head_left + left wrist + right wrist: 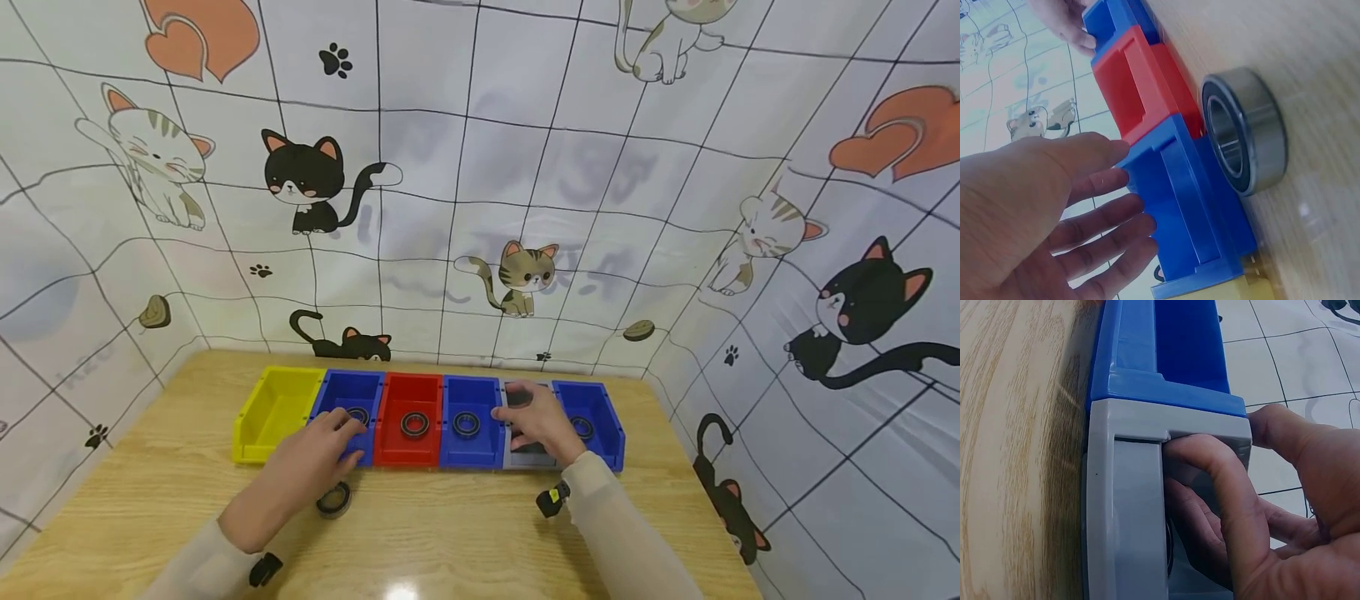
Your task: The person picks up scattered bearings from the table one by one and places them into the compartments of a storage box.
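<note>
My left hand [315, 454] hovers at the front of the left blue bin [352, 383], its fingers relaxed and holding nothing. A ball bearing [357, 415] in that bin is partly covered by the hand. In front, on the table, is another bearing [1266, 131], a dark-sealed steel ring. My right hand [538, 421] reaches into the grey bin [1138, 519], fingers bent inside and thumb by the wall shared with the middle blue bin [472, 387]. Only a dark curved edge of a ring [1169, 544] shows below those fingers. No object shows between fingers and thumb.
The bins stand in a row near the back of the wooden table [420, 533]. A yellow bin [281, 408] is at the left end. Single bearings lie in the red bin [412, 392], the middle blue bin and the right-end blue bin [592, 400]. Cat-printed sheeting [427, 208] surrounds the table.
</note>
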Demonstrator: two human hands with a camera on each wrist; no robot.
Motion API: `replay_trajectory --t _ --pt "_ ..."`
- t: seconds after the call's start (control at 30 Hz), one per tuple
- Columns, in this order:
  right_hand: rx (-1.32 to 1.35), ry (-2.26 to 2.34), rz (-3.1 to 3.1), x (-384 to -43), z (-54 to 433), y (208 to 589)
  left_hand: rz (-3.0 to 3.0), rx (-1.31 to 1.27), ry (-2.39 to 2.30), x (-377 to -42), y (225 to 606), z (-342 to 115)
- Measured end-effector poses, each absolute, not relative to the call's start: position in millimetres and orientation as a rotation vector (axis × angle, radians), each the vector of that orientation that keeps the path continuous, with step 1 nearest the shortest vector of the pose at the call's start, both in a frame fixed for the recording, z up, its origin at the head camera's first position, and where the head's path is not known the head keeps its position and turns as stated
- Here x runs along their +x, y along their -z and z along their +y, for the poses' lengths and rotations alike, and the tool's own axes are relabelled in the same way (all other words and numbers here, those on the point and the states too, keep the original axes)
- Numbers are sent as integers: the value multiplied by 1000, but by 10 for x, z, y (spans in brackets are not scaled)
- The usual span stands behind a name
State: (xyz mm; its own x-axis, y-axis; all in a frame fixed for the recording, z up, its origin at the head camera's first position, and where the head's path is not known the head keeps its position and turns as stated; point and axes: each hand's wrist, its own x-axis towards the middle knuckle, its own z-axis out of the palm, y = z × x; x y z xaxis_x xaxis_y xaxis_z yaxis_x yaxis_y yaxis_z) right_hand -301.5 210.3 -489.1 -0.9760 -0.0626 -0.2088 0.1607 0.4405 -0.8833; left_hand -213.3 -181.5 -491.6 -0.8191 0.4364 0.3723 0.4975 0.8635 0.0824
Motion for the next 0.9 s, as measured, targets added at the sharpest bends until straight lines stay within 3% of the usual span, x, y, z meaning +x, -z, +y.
replay_trajectory --t 0.9 --pt "86 1559 2478 -3006 2109 4906 -2859 -750 327 -1766 5117 -1877"
